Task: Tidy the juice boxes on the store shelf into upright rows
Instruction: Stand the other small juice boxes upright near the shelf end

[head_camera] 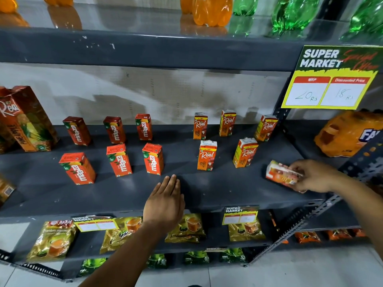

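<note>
- dark grey metal shelf [207, 191] fills the view, juice cartons spread across its deck, and the front lip runs under both arms.
- up top, orange soda bottles [211, 11] and green soda bottles [294, 13] stand on the shelf above.
- yellow price sign [331, 79] hangs off the upper shelf edge at right, reading "super market", with 20 and 18 written in.
- big pineapple carton [27, 121] stands at the far left, leaning in the wide lens.
- orange shrink-wrapped pack [348, 133] sits on the neighbouring bay at right.
- tea pouches [51, 241] lie in a row on the shelf below.
- left hand [165, 201] is flat and open, fingers together, palm down at the front middle of the shelf, holding nothing.
- right hand [310, 177] is closed round a tipped juice box [279, 175] at the front right of the shelf; the box lies on its side, well apart from the rows.
- six maaza boxes [119, 160] stand upright on the left half, three behind and three in front.
- five real boxes [207, 155] stand upright on the right half, three at the back, two in front, just left of the tipped one.
</note>
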Action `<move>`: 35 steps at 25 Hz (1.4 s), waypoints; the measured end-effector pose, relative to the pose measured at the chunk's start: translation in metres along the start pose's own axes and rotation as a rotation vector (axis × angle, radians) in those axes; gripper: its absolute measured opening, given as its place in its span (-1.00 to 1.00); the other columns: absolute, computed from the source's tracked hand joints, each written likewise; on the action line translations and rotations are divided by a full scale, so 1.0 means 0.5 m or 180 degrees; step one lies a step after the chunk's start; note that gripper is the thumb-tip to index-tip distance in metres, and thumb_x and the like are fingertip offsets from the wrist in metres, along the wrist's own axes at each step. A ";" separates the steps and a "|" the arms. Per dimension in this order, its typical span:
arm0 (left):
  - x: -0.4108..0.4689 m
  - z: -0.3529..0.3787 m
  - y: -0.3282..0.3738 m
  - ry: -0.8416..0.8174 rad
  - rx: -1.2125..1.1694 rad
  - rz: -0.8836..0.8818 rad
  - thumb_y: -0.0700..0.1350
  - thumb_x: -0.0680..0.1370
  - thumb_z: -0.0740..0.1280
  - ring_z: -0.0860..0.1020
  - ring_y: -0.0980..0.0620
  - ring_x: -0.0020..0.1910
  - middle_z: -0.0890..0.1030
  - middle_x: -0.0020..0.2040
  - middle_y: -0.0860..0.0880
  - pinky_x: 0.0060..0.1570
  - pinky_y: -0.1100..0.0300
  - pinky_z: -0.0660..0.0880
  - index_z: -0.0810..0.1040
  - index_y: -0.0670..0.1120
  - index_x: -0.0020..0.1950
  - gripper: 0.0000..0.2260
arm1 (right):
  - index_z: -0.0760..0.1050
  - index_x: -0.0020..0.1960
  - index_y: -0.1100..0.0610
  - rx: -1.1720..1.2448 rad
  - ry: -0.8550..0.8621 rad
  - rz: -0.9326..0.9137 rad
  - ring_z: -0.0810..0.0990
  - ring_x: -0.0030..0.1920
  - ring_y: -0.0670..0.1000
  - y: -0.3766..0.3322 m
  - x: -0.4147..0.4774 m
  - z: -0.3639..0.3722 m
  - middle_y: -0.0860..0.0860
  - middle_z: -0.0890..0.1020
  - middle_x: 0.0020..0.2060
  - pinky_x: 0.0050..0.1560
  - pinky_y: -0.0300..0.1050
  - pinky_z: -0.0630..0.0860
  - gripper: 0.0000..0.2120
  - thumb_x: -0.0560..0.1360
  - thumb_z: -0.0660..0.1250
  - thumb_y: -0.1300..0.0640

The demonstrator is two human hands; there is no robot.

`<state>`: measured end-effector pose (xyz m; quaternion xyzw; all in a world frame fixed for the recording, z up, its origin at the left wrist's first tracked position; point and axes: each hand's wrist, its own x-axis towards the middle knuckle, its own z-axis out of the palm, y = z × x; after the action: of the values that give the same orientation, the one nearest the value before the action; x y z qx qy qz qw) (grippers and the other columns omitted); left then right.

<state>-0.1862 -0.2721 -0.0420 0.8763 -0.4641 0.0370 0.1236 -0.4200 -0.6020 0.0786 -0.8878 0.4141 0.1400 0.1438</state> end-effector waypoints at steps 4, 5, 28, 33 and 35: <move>0.003 -0.005 0.003 0.0019 0.0028 -0.0040 0.09 0.55 -0.17 0.20 -0.11 0.47 0.29 0.47 -0.16 0.42 0.01 0.14 0.28 -0.21 0.43 -0.40 | 0.51 -0.05 -0.02 0.2076 0.1299 0.0421 0.67 -0.03 0.13 0.020 0.063 0.079 0.10 0.71 -0.02 0.08 0.13 0.58 -0.65 0.26 0.60 0.12; 0.003 -0.006 0.005 0.0006 0.0061 -0.0040 0.08 0.55 -0.16 0.21 -0.12 0.47 0.30 0.47 -0.17 0.41 0.01 0.15 0.29 -0.22 0.43 -0.40 | 0.53 -0.03 0.02 0.2351 0.1574 0.0507 0.67 -0.03 0.12 0.000 0.076 0.099 0.10 0.72 -0.02 0.06 0.08 0.57 -0.66 0.28 0.59 0.08; -0.001 -0.007 0.005 -0.0022 0.0106 0.0023 0.12 0.51 -0.28 0.09 -0.05 0.50 0.18 0.53 -0.11 0.44 0.08 0.03 0.16 -0.17 0.49 -0.34 | 0.53 0.17 0.04 -0.0424 0.0529 -0.0038 0.58 0.14 0.21 -0.097 0.072 -0.094 0.14 0.61 0.18 0.09 0.02 0.56 -0.47 0.29 0.48 -0.18; -0.002 -0.005 -0.001 -0.0045 0.0101 -0.0011 0.13 0.51 -0.27 0.08 -0.05 0.51 0.17 0.53 -0.12 0.45 0.08 0.02 0.16 -0.17 0.49 -0.34 | 0.36 0.35 -0.16 -0.2471 0.0906 -0.1464 0.43 0.34 0.06 -0.110 0.055 -0.107 -0.09 0.42 0.42 0.21 0.00 0.45 -0.59 0.55 0.30 0.08; 0.001 -0.004 0.002 -0.0061 0.0043 -0.0022 0.12 0.52 -0.24 0.12 -0.07 0.50 0.21 0.52 -0.13 0.44 0.06 0.06 0.19 -0.18 0.48 -0.36 | 0.19 0.50 -0.14 -0.2871 0.0904 -0.1446 0.34 0.43 0.06 -0.103 0.050 -0.098 -0.09 0.27 0.52 0.27 -0.01 0.36 -0.47 0.59 0.22 0.15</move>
<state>-0.1867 -0.2724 -0.0399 0.8791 -0.4620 0.0314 0.1133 -0.3582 -0.6059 0.1218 -0.9392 0.1251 0.1480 -0.2836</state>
